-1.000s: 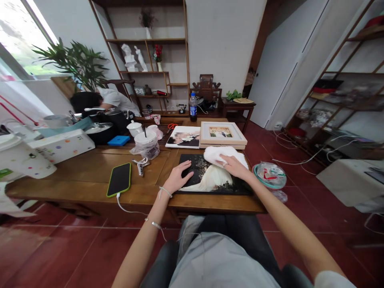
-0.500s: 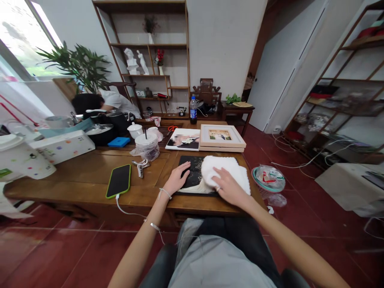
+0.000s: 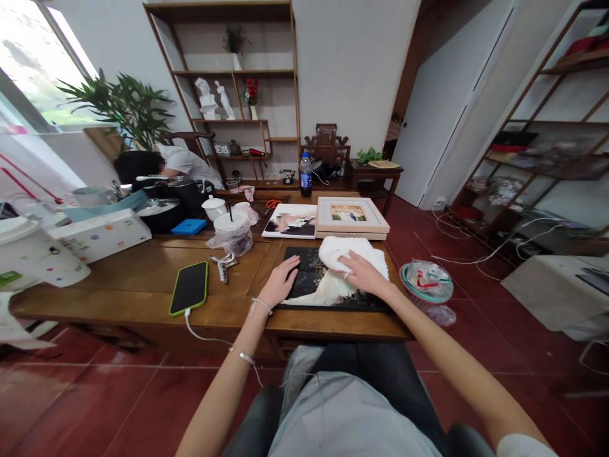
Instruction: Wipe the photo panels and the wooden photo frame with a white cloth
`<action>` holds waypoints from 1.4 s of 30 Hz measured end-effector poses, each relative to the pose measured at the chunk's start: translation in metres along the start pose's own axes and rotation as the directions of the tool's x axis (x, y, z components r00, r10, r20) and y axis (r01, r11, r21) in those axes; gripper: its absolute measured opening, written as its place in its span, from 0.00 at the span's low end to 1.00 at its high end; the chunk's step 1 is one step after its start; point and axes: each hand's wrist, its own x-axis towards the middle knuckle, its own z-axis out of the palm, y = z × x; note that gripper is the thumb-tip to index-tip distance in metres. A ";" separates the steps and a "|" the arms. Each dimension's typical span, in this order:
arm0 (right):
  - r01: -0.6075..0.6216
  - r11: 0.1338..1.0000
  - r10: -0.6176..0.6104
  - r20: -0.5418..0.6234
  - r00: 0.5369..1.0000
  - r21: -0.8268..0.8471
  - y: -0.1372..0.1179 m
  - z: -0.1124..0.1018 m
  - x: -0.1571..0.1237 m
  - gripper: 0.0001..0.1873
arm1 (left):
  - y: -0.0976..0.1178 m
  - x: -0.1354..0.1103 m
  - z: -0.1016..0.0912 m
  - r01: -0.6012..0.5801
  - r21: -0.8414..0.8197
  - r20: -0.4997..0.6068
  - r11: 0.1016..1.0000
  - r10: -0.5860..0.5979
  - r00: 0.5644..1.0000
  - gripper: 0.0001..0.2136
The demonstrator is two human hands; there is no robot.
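Note:
A dark photo panel (image 3: 304,287) lies flat at the table's near edge, with a pale dress-like shape (image 3: 328,291) printed across its lower part. My left hand (image 3: 280,279) rests on its left edge, fingers stretched out and holding nothing. On the panel's upper right lies a folded white towel (image 3: 333,251), which hides that part of the picture. My right hand (image 3: 364,273) presses on the towel, its fingers bent into the cloth.
Behind the panel are a framed picture (image 3: 352,219) and a second photo panel (image 3: 290,222). A phone (image 3: 189,289) on a cable, a bagged cup (image 3: 231,231) and a silver object (image 3: 223,265) lie left. A basket (image 3: 425,282) stands on the floor at right. Another person (image 3: 190,164) leans at the far left.
My right hand has slid the towel away from me across the panel, uncovering more of the pale dress and the panel's lower right. My left hand has stayed about where it was.

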 end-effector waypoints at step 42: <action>0.172 0.983 -0.180 0.141 0.973 0.071 -0.039 -0.011 -0.033 0.24 | -0.002 -0.001 0.002 -0.004 -0.003 0.010 1.000 0.004 1.000 0.16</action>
